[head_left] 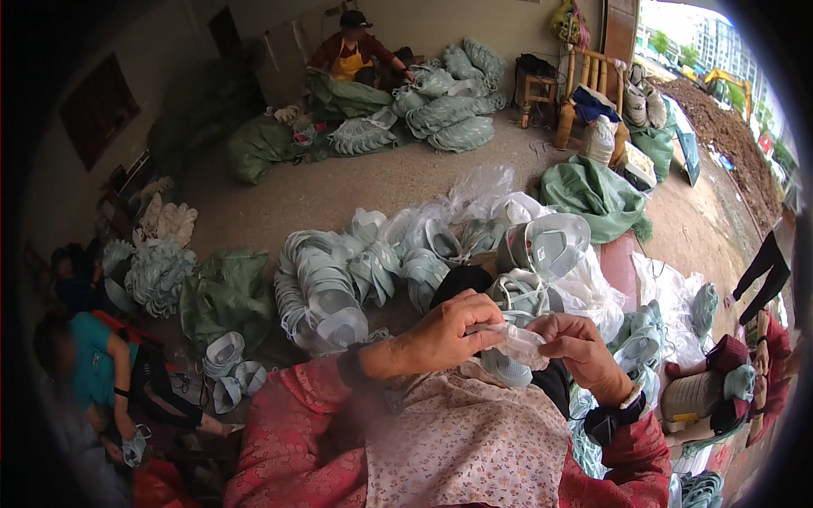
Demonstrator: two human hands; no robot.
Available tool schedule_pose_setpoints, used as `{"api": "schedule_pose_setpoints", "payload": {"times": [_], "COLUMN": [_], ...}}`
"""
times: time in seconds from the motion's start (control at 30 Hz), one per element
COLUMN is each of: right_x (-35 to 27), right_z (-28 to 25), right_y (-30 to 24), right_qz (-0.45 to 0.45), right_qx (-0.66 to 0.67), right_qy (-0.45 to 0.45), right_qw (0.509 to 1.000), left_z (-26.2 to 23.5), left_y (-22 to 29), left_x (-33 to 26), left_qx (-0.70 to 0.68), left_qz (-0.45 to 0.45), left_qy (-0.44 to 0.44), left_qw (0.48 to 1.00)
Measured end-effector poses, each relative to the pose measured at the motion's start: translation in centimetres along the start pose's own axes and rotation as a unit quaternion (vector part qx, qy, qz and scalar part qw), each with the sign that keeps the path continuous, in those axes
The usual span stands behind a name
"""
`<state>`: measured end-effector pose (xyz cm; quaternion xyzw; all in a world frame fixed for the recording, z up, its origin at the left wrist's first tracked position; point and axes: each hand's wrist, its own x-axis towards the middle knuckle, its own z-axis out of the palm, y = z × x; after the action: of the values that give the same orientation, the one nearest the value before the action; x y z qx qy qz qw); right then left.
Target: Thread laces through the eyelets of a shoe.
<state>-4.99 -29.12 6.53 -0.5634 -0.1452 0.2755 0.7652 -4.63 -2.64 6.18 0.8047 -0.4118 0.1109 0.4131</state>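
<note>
A small, crumpled piece of thin translucent plastic film (518, 343) is being pinched between both hands at the middle of the view, just above the lap. The left hand (449, 328) is being curled over it, fingertips pressed together on its left end; the right hand (584, 349) is being closed on its right end, thumb against fingers. The film's long axis is lying roughly left to right, sagging slightly toward the right hand. Whether anything is wrapped inside it cannot be told.

Red patterned sleeves (288, 423) of a shiny, brocade-like cloth are being worn, and a pale floral apron (466, 449) is being spread across the lap. A pale green, ridged shoe sole (506, 370) is lying just below the film, partly hidden by the hands.

On the concrete floor (356, 182) ahead, stacks of pale green moulded soles (326, 284), curved and nested, are being kept in tied bundles. Clear, glossy plastic bags (483, 190) are lying crumpled behind them, and dull green woven sacks (224, 292) are slumped to the left. A larger clear packet (546, 244) holding a grey sole is being tilted toward the camera, with a small white label on it. Far back, a seated person (351, 51) in a yellow apron is being surrounded by more bundles.
</note>
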Motion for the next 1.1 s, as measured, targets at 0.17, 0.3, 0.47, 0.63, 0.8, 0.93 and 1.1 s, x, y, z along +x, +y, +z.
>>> {"api": "schedule_pose_setpoints", "payload": {"times": [0.17, 0.3, 0.47, 0.63, 0.8, 0.93, 1.1], "right_x": [-1.3, -3.4, -2.4, -1.9, -2.1, -2.3, -1.6], "right_z": [2.0, 6.5, 9.0, 10.4, 11.0, 11.6, 12.3], "right_y": [-3.2, -6.7, -5.5, -4.7, -4.1, -3.8, -2.7], "right_qz": [-0.043, -0.144, -0.283, -0.318, -0.242, -0.209, -0.179], "right_qx": [0.086, 0.123, 0.15, 0.183, 0.202, 0.176, 0.288], "right_qy": [-0.071, -0.222, -0.378, -0.452, -0.427, -0.408, -0.449], "right_qw": [0.993, 0.957, 0.869, 0.813, 0.848, 0.871, 0.827], "left_z": [-3.9, -7.1, -8.1, -6.2, -9.5, -9.7, -9.3], "left_y": [6.4, 11.3, 13.5, 15.5, 15.7, 14.3, 14.5], "left_x": [1.4, 0.9, 1.9, -0.2, 1.3, 1.2, 0.9], "left_qx": [-0.224, -0.222, -0.352, -0.424, -0.444, -0.428, -0.45], "left_qz": [-0.198, 0.012, 0.129, 0.095, 0.07, 0.147, 0.156], "left_qy": [-0.082, -0.06, -0.097, -0.009, -0.132, -0.158, -0.131], "left_qw": [0.951, 0.973, 0.922, 0.901, 0.884, 0.878, 0.87]}}
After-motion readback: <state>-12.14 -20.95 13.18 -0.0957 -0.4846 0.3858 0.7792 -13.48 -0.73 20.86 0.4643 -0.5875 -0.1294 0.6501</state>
